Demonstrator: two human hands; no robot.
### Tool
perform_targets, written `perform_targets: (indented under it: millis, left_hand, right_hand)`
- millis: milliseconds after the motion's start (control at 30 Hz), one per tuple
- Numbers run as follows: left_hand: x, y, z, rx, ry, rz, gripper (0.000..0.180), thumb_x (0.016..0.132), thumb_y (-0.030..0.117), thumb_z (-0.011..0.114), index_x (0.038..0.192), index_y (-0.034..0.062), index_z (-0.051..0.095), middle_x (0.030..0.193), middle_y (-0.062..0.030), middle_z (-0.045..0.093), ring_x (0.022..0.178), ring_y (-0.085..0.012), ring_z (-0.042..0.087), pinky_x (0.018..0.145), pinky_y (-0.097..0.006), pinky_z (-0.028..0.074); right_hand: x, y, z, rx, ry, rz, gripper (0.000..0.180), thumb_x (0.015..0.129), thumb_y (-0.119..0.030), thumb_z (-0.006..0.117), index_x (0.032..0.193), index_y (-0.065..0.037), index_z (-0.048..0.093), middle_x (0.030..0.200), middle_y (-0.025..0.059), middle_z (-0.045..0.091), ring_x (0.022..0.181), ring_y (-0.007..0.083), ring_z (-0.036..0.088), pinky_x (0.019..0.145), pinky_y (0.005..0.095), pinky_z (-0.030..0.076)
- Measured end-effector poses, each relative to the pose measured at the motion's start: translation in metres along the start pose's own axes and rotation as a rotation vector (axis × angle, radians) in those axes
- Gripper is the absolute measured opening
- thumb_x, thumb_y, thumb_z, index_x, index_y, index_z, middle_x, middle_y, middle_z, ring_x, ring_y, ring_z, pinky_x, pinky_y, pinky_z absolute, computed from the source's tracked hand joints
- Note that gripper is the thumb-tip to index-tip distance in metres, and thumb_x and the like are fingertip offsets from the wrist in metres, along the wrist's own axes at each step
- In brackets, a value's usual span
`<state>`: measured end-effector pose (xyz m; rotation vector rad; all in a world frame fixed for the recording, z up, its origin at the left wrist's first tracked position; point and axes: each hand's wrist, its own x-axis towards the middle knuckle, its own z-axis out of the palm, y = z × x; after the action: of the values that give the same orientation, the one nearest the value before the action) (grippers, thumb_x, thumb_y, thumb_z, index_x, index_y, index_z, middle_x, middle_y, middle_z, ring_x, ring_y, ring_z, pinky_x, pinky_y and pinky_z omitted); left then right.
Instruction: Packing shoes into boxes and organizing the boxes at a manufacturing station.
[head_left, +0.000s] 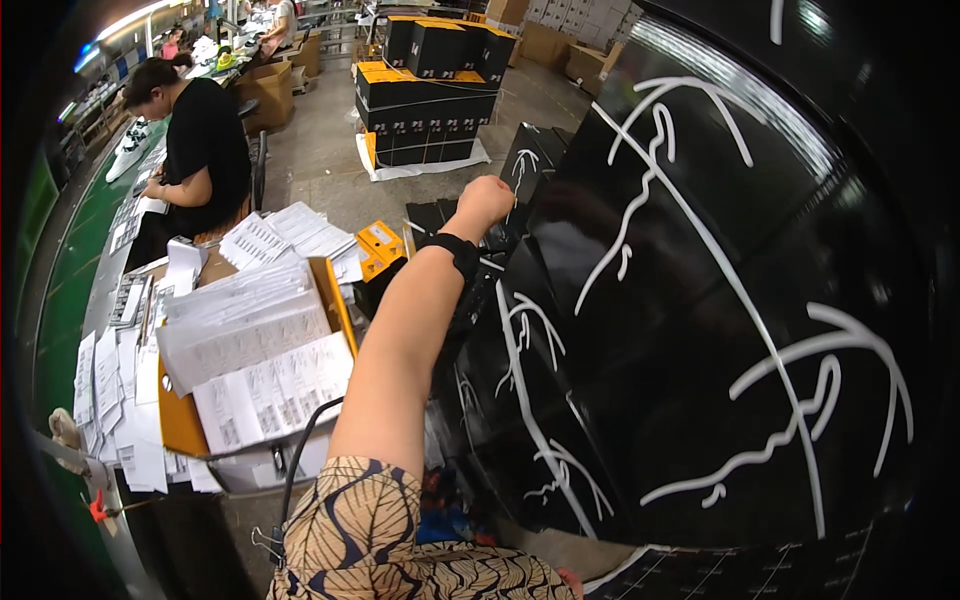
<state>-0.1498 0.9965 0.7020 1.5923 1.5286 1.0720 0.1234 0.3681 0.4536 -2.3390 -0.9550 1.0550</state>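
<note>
Open orange box (180, 420), standing in front of the wearer; it is holding stacks of printed white sheets (270, 395); left hand (487, 203), showing its back beyond and to the right of the open orange box; its fingers are curling downward, partly hidden; how tightly they are closing and whether they are gripping anything cannot be told; black wristband (462, 254), circling that wrist; leaf-patterned sleeve (350, 515), covering the upper arm, nearer than the box.

Small black carton (540, 182), sitting just beside the left hand, beyond and right of the open orange box; contact is remaining unclear; large black cartons (700, 370), bearing white line drawings, rising to the right of the box; banded stack of black-and-orange boxes (430, 110), standing well beyond it; small orange carton (378, 248), lying just past its far right corner; co-worker in black (210, 135), sitting beyond and left of it, facing a green tabletop (80, 235); white shoe (128, 152), resting there.
</note>
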Motion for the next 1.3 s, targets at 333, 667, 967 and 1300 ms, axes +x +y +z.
perform_targets:
  millis: [333, 667, 967, 1300]
  left_hand:
    - [0.074, 0.008, 0.073, 0.4, -0.444, 0.404, 0.048, 0.071, 0.029, 0.068, 0.114, 0.0089, 0.058, 0.115, -0.0113, 0.057, 0.108, -0.0289, 0.054, 0.091, -0.035, 0.043]
    - [0.104, -0.017, 0.124, 0.655, -0.477, 0.781, 0.086, 0.059, 0.023, 0.075, 0.136, 0.0225, 0.035, 0.137, -0.0013, 0.035, 0.127, -0.0199, 0.033, 0.095, -0.042, 0.034]
    - [0.097, -0.028, 0.159, 0.632, -0.257, 0.826, 0.045, 0.075, 0.014, 0.06, 0.12, 0.0196, 0.053, 0.102, -0.0062, 0.047, 0.096, -0.0219, 0.053, 0.077, -0.034, 0.044]
    - [0.101, -0.014, 0.121, 0.844, -0.252, 0.888, 0.04, 0.063, 0.031, 0.074, 0.096, 0.0156, 0.059, 0.096, -0.001, 0.057, 0.097, -0.0168, 0.055, 0.082, -0.034, 0.039]
  right_hand:
    - [0.085, -0.072, -0.075, -0.172, 0.065, 0.03, 0.041, 0.078, -0.038, 0.066, 0.108, -0.01, 0.061, 0.096, 0.0121, 0.065, 0.087, 0.0233, 0.062, 0.079, 0.0341, 0.047]
    - [0.135, -0.106, -0.134, -0.297, 0.114, 0.058, 0.041, 0.078, -0.037, 0.066, 0.108, -0.01, 0.06, 0.095, 0.012, 0.065, 0.087, 0.0237, 0.062, 0.078, 0.0342, 0.047]
    - [0.137, -0.096, -0.162, -0.361, 0.106, 0.086, 0.041, 0.078, -0.036, 0.065, 0.109, -0.009, 0.06, 0.094, 0.012, 0.065, 0.086, 0.024, 0.062, 0.077, 0.0343, 0.047]
    - [0.143, -0.082, -0.172, -0.405, 0.096, 0.04, 0.041, 0.078, -0.034, 0.065, 0.109, -0.008, 0.059, 0.093, 0.012, 0.065, 0.085, 0.0244, 0.062, 0.077, 0.0344, 0.047]
